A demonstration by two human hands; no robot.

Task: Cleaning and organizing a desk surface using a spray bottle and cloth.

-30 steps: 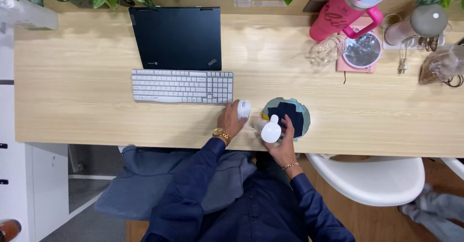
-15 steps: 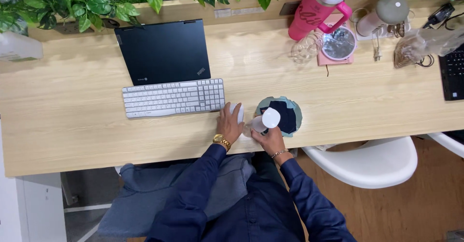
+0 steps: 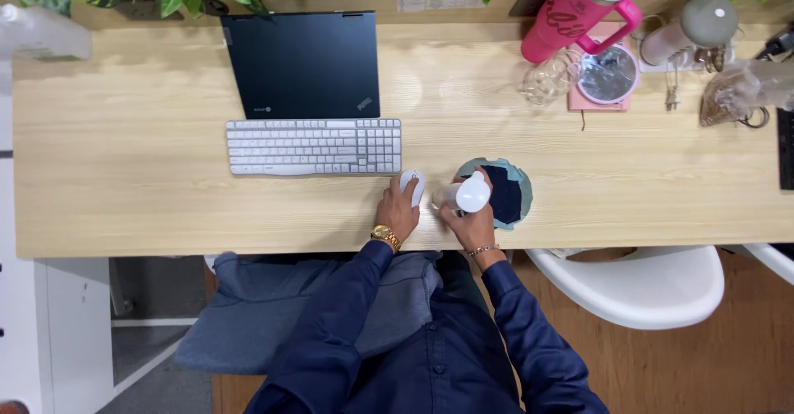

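Left hand [image 3: 398,208] stays cupped on the white mouse [image 3: 413,185] beside the keyboard [image 3: 314,146], while the right hand [image 3: 469,220], fingers clamped round the white bottle [image 3: 465,194], has swung its head from the cloth [image 3: 501,194] toward the mouse, apparently to wet it.

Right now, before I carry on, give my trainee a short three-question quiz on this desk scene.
1. True or false: the left hand rests on the white mouse.
2. What does the right hand hold? A) a pink bottle B) a white spray bottle C) a keyboard
3. Fill in: the black laptop lies closed just behind the white ____.

Key:
1. True; the mouse sits beside the keyboard.
2. B; the white spray bottle is held next to the round dark cloth pad. The pink bottle stands at the far edge of the desk.
3. keyboard
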